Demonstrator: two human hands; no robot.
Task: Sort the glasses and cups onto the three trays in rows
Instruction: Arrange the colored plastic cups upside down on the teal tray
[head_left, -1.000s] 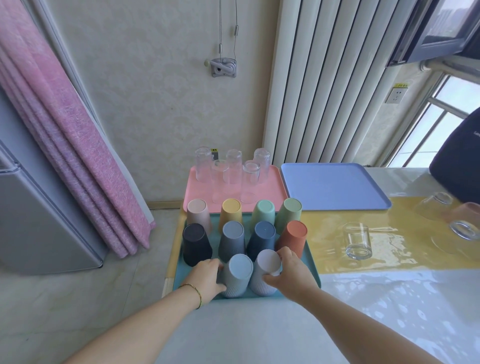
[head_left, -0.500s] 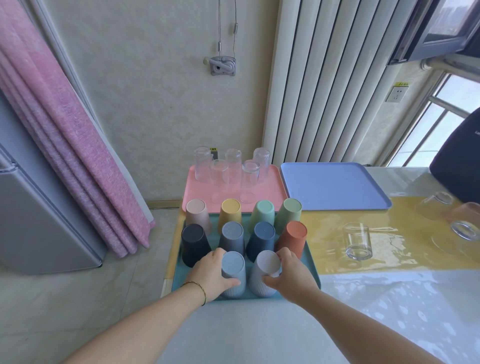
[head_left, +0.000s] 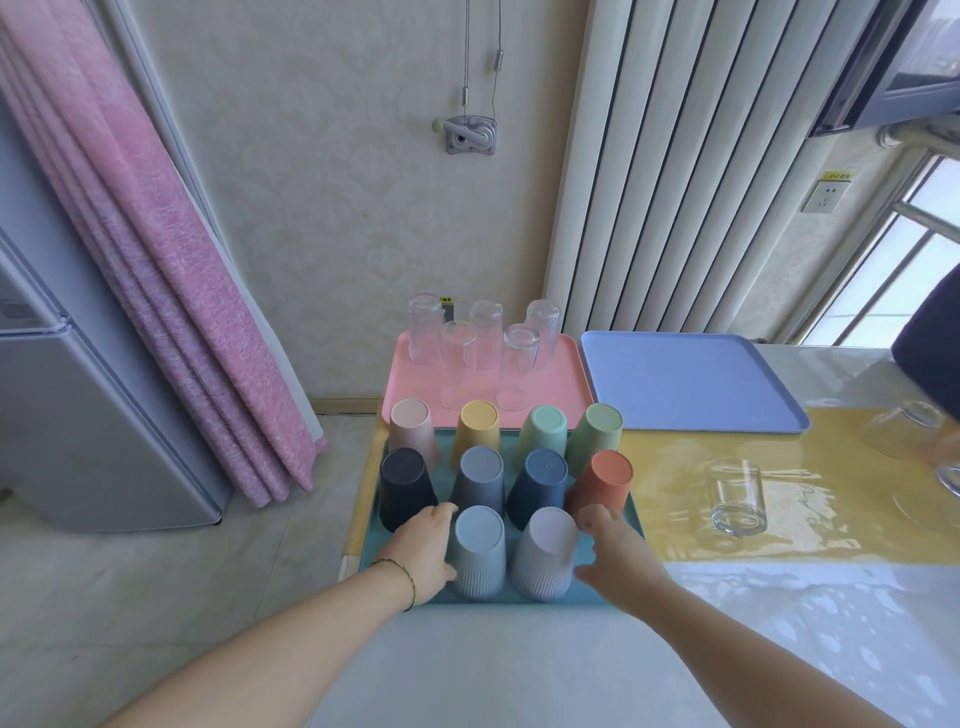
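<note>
blue tray (head_left: 675, 384) bare, teal tray (head_left: 631, 512) packed with cups (head_left: 483, 480)

Straight ahead there's a cream patterned wall (head_left: 337, 208) with a grey metal crank (head_left: 470, 135) fixed to it, two thin cords (head_left: 467, 52) running up from it, and pale vertical blinds (head_left: 701, 182) just to its right beside a socket (head_left: 827, 195). Over on the left, folded pink fabric (head_left: 156, 291) leans against the wall next to a grey fridge (head_left: 78, 415) on a beige tiled floor (head_left: 156, 597). Daylight pours in through the window (head_left: 904, 270) at far right and glares off the glossy table (head_left: 779, 649).
</note>
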